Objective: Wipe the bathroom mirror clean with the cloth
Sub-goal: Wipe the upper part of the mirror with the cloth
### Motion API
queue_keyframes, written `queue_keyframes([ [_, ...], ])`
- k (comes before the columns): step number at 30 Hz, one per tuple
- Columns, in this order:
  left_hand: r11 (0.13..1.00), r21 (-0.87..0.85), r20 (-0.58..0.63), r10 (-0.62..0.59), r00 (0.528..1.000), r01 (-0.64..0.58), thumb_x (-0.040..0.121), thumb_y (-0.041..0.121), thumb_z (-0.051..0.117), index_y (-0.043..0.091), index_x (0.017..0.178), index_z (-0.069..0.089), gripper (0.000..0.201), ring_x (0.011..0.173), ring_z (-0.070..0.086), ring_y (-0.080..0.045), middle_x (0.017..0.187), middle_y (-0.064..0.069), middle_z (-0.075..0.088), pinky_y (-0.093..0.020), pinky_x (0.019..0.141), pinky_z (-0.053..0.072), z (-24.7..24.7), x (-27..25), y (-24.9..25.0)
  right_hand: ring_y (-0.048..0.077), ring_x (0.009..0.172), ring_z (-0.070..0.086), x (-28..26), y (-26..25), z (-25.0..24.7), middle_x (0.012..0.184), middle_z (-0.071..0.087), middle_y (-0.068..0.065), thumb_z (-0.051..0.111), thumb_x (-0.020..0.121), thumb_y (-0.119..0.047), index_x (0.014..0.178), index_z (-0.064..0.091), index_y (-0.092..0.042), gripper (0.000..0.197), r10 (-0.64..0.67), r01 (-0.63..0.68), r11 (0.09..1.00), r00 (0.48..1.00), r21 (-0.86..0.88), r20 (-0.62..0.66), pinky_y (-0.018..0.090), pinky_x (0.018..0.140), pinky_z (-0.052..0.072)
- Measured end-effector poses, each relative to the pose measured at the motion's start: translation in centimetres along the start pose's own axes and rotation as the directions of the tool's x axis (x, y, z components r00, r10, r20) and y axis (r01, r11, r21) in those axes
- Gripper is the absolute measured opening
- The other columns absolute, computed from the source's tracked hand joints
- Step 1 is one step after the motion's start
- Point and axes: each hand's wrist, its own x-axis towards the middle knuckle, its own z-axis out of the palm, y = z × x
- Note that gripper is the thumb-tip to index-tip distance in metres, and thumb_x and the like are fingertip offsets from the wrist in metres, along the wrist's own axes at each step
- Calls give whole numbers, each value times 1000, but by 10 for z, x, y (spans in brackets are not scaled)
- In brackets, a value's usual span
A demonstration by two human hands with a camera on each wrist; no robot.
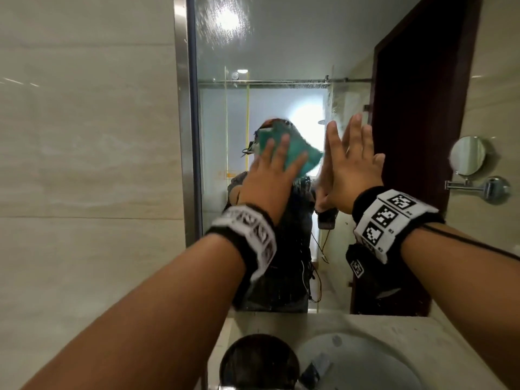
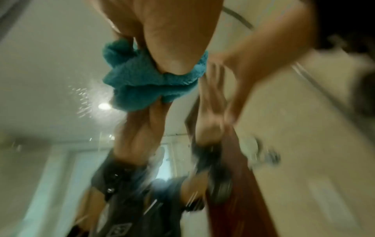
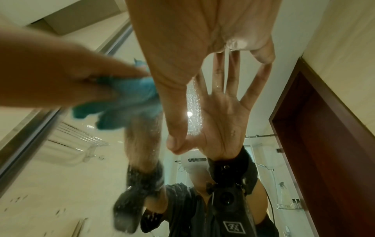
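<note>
The bathroom mirror [image 1: 281, 46] fills the wall ahead, with water droplets near its top. A teal cloth [image 1: 298, 157] lies flat against the glass at mid height. My left hand [image 1: 277, 170] presses it there with straight, spread fingers. In the left wrist view the cloth [image 2: 146, 83] bunches under the palm of that hand [image 2: 172, 48]. My right hand [image 1: 354, 161] rests flat on the mirror just right of the cloth, fingers straight and holding nothing. In the right wrist view, the right hand [image 3: 202, 48] meets its reflection and the cloth [image 3: 125, 102] is blurred.
A white sink basin [image 1: 365, 361] sits in the counter below the mirror. A dark round container [image 1: 259, 361] stands left of it. A small round shaving mirror [image 1: 467, 156] on a chrome arm juts from the right wall. Beige tiles [image 1: 84, 164] cover the left wall.
</note>
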Motion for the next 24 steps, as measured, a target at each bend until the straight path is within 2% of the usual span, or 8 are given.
queue_keyframes([
  [2,987,-102,-53,-131,990,125,93,7,49,31,150,-2,80,143,-14,-31,155,-9,-21,-43,117,4,-19,25,5,31,137,-31,0,0,-1,145,-41,8,90,51,-35,141,-30,-28,151,7,-7,1000,1000,-9,8,61,110,4],
  [4,973,-161,-99,-180,979,163,94,7,49,30,150,-2,79,142,-17,-31,155,-9,-21,-43,116,0,-22,32,14,31,137,-30,1,2,1,146,-41,8,90,51,-36,141,-31,-29,151,4,-4,1000,1000,-16,-1,62,111,4],
  [6,986,-143,-115,-106,988,89,95,11,47,30,150,-4,77,142,-19,-31,155,-9,-23,-44,116,-3,-3,15,24,31,137,-30,3,4,3,146,-41,8,89,53,-36,141,-30,-29,149,-3,3,1000,1000,-10,-7,62,110,4],
  [8,997,-65,-63,26,998,-30,95,13,44,27,150,-2,73,142,-16,-32,155,-10,-20,-44,115,-5,29,-17,36,31,137,-30,5,6,6,146,-41,8,85,61,-37,141,-30,-30,141,-19,19,1000,1000,-8,-24,63,110,3],
  [11,998,-51,-47,36,998,-38,92,9,44,24,151,6,72,144,-7,-32,157,-10,-10,-45,116,1,49,-41,43,31,137,-31,6,8,8,145,-41,9,78,71,-38,141,-31,-30,130,-36,36,999,999,-7,-38,63,111,2],
  [14,993,-5,11,120,993,-120,96,10,38,30,150,-2,70,143,-16,-27,156,-5,-19,-42,118,-2,26,-15,33,32,137,-31,5,6,7,145,-42,10,87,57,-37,140,-32,-29,145,-29,29,999,999,-25,-14,63,110,4],
  [19,991,-136,-114,-17,993,2,91,12,54,35,149,14,74,144,-11,-26,158,-2,-13,-41,117,-1,-13,25,19,32,137,-29,2,4,3,145,-42,9,91,48,-36,141,-31,-27,153,-1,1,1000,1000,-24,4,63,111,6],
  [24,990,-133,-86,39,996,-50,92,5,50,30,150,5,78,144,-14,-27,157,-4,-15,-41,115,-6,40,-29,47,31,137,-30,4,7,8,145,-41,8,85,60,-36,141,-31,-30,142,-31,31,999,999,-7,-16,63,111,4],
])
